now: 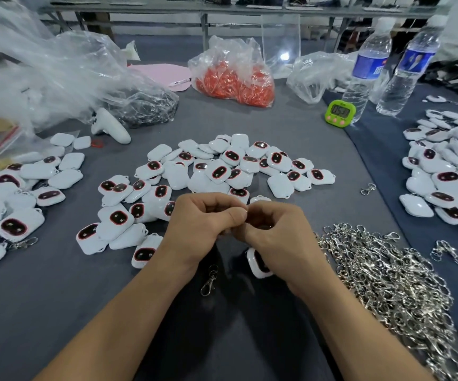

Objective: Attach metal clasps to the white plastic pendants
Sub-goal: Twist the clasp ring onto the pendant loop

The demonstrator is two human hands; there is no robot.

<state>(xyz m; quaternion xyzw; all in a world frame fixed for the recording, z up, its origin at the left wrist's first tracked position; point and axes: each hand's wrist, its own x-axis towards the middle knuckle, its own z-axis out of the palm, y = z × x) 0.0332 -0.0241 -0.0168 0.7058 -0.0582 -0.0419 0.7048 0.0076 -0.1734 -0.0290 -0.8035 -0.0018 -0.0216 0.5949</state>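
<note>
My left hand (203, 226) and my right hand (274, 232) meet above the grey table, fingertips pinched together on a small metal ring of a clasp. The clasp's hook (208, 281) dangles below my left hand. A white pendant (258, 262) with a dark red-rimmed window hangs under my right hand, partly hidden by it. Loose white pendants (217, 171) lie heaped just beyond my hands. A big pile of silver clasps (387, 284) spreads to the right.
More pendants lie at the left (16, 199) and on the right (442, 177), some with clasps. Plastic bags, one holding orange pieces (233, 81), a green timer (340, 112) and two water bottles (387, 70) stand at the back. A single clasp (368, 189) lies apart.
</note>
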